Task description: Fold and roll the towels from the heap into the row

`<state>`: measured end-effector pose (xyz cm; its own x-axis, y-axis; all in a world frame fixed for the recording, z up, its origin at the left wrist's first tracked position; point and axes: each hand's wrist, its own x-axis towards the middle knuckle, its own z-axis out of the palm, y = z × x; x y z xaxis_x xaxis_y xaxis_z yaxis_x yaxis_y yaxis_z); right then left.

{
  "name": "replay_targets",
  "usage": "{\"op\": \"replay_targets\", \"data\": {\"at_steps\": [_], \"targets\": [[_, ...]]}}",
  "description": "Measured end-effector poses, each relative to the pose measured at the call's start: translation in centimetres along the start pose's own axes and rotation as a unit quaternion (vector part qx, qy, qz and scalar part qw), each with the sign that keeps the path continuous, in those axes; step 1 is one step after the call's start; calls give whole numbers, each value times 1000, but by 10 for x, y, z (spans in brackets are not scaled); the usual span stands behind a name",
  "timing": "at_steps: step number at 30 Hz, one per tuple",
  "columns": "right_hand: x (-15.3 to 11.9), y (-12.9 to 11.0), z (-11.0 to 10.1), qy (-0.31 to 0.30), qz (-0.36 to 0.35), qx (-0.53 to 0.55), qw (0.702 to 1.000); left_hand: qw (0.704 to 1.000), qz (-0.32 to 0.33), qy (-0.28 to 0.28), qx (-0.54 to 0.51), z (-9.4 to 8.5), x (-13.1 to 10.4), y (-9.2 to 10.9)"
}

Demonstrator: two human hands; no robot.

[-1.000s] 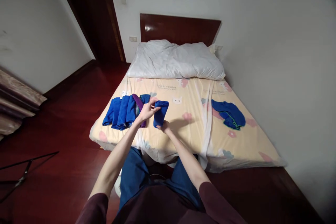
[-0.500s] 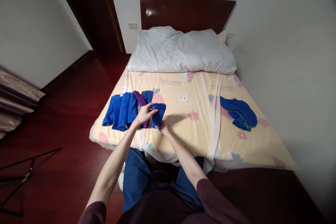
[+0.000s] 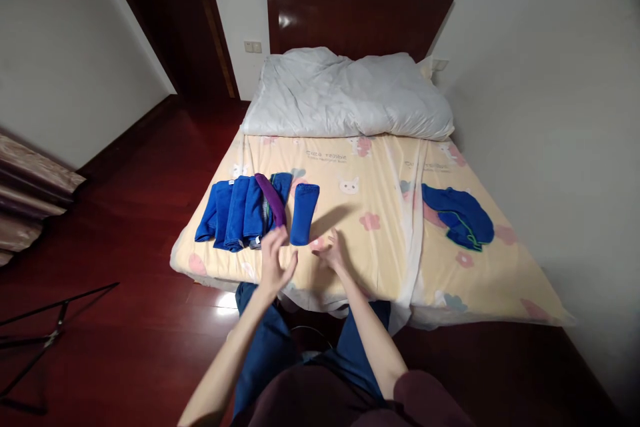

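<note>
A blue towel (image 3: 305, 215), folded into a narrow bundle, rests on the bed just beyond my hands. My left hand (image 3: 275, 260) is raised near the bed's front edge with fingers apart, holding nothing. It overlaps the lower end of a rolled purple cloth (image 3: 271, 193) in the view. Just right of the bundle, my right hand (image 3: 332, 252) is open and holds nothing. Several folded blue towels (image 3: 233, 213) lie side by side at the left, with the purple cloth over their right end. Over on the right lies a loose, crumpled blue cloth (image 3: 460, 217) with green edging.
The bed (image 3: 380, 267) has a cream patterned cover under a clear sheet. A grey-white quilt (image 3: 350, 97) lies bunched against the dark wooden headboard (image 3: 357, 20). On the floor at left stands a black metal stand (image 3: 60, 323), near a striped curtain (image 3: 35, 193).
Both hands have let go of the folded blue towel, which now lies on the bed. My left hand has drawn back towards me; my right hand has shifted slightly right.
</note>
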<state>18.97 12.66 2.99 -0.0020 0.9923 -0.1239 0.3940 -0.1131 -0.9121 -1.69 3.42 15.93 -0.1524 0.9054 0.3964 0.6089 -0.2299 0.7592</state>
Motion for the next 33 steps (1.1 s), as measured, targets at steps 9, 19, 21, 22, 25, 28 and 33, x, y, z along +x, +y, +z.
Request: {"op": "replay_targets", "data": {"at_steps": [9, 19, 21, 22, 25, 28, 33], "targets": [[-214, 145, -103, 246, 80, 15, 966, 846, -118, -518, -37, 25, -230, -34], [-198, 110, -86, 237, 65, 20, 969, 947, -48, -316, -21, 68, -79, -46], [-161, 90, -73, 202, 49, 48, 977, 971, -63, -230, -19, 79, -50, -50], [-140, 79, -65, 180, 40, 62, 981, 979, -76, -191, -8, 84, -36, -53], [-72, 45, -39, 119, 26, 91, 988, 985, -109, -123, 50, 102, 6, -63], [-5, 14, -13, 55, 76, 86, 992, 975, -138, -133, 113, 119, 45, -71], [68, -15, 16, -54, 107, 42, 992, 929, -265, -196, 167, 135, 89, -78]]}}
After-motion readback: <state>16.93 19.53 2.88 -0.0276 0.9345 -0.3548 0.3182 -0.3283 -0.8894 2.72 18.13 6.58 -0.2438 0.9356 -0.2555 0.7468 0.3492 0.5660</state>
